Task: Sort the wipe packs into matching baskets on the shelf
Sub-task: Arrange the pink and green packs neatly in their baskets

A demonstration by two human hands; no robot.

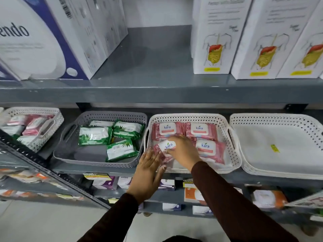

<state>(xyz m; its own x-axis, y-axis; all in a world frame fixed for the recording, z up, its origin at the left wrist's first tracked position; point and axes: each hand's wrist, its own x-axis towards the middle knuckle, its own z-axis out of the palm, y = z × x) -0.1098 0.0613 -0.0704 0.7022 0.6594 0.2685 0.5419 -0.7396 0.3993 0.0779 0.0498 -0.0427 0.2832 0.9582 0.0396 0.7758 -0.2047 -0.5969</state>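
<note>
A white basket (234,154) on the middle shelf holds several pink wipe packs (201,130). My right hand (181,149) reaches into its front left corner and grips one pink pack (167,145) by its white lid. My left hand (148,175) rests with fingers spread against that basket's front left rim, touching the pack's lower edge. To the left, a grey basket (70,154) contains several green wipe packs (95,135). At the far left a white basket (57,119) holds mixed pink and green packs (33,126).
An empty white basket (279,145) stands at the right. White cartons (215,35) and blue-white boxes (35,41) fill the upper shelf, with a gap between them. Small boxes (104,183) line the lower shelves. A grey shelf upright (52,173) runs diagonally at the left.
</note>
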